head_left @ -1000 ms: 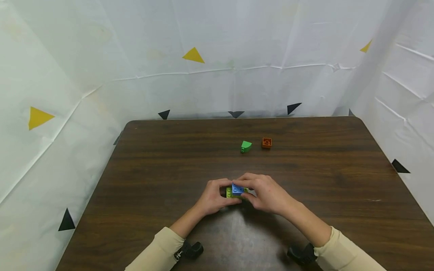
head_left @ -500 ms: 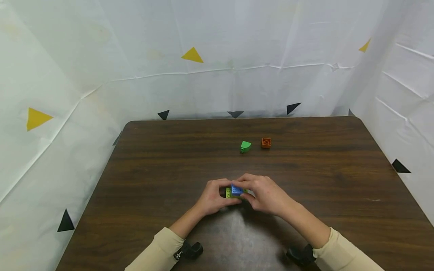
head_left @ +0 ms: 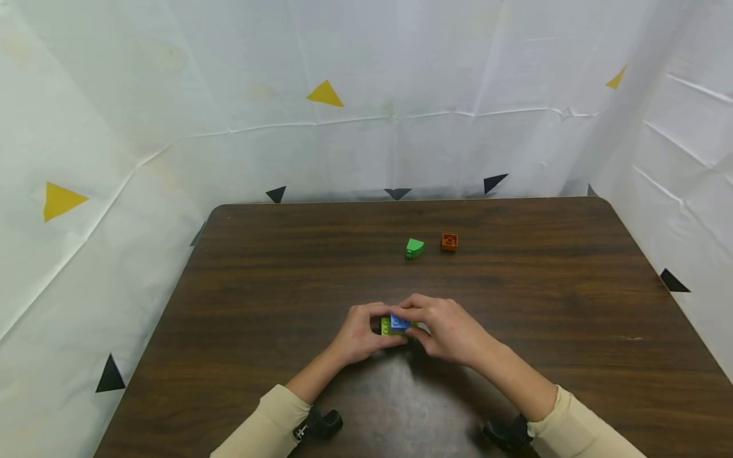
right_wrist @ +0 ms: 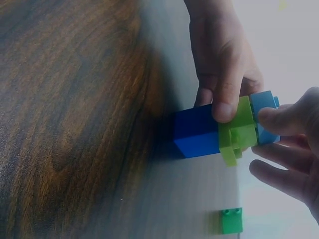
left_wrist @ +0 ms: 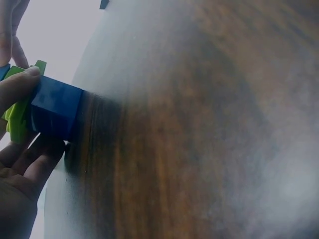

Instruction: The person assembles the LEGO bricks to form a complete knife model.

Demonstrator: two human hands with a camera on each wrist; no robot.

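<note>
A small stack of toy building bricks stands on the table between both hands in the head view. At its base, in the right wrist view, is a dark blue block (right_wrist: 198,132). Above that sits a lime green brick (right_wrist: 242,119) with a part jutting out at its side. My left hand (head_left: 361,334) grips the stack from the left, its thumb across the seam of blue and lime. Thumb and fingers of my right hand (head_left: 452,327) pinch a lighter blue brick (right_wrist: 264,102) at the top of the lime one.
Farther back on the brown wooden table (head_left: 275,267) lie a bright green curved brick (head_left: 415,247) and, to its right, an orange-brown brick (head_left: 449,242) with its hollow side showing. White sheeting (head_left: 366,152) with yellow and black triangles rises behind the table.
</note>
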